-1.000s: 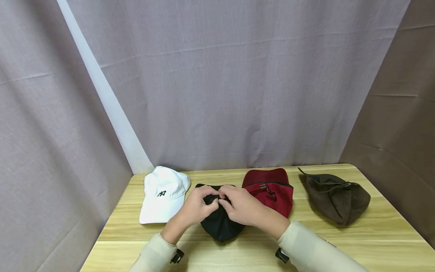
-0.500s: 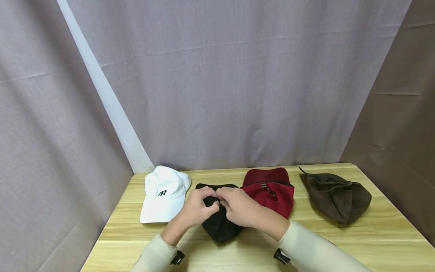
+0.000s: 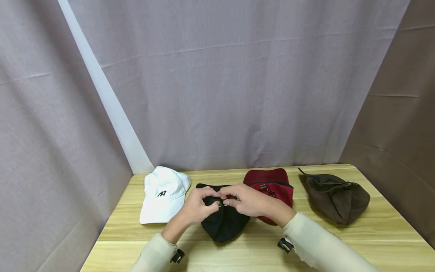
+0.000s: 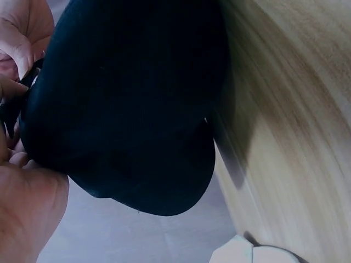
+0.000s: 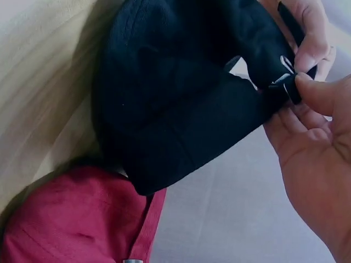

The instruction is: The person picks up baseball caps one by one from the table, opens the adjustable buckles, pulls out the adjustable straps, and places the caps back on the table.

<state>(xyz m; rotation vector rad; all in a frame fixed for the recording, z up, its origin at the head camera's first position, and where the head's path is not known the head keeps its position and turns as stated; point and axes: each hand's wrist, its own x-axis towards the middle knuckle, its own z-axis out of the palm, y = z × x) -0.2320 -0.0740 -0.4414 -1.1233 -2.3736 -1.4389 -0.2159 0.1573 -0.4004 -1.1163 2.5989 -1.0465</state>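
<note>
A black baseball cap (image 3: 224,228) is on the table, its back opening and strap towards me. My left hand (image 3: 197,206) pinches the strap side between thumb and index finger. Opposite it, my right hand (image 3: 246,202) pinches the other side, thumb pressing on the strap (image 5: 293,91) in the right wrist view. A metal buckle (image 5: 283,78) shows beside that thumb. From the left wrist, the cap's dark crown (image 4: 126,93) fills most of the view and hides part of the fingers.
On the wooden table (image 3: 217,260), a white cap (image 3: 164,196) lies at the left. A red cap (image 3: 266,175) sits right behind my right hand, partly covered by it. Farther right is a brown hat (image 3: 340,202). A grey curtain (image 3: 217,94) hangs behind the table.
My right hand has shifted slightly right and its fingers have spread, pulling the black cap's right side outward. The buckle shows between the hands now. The left hand stays nearly still.
</note>
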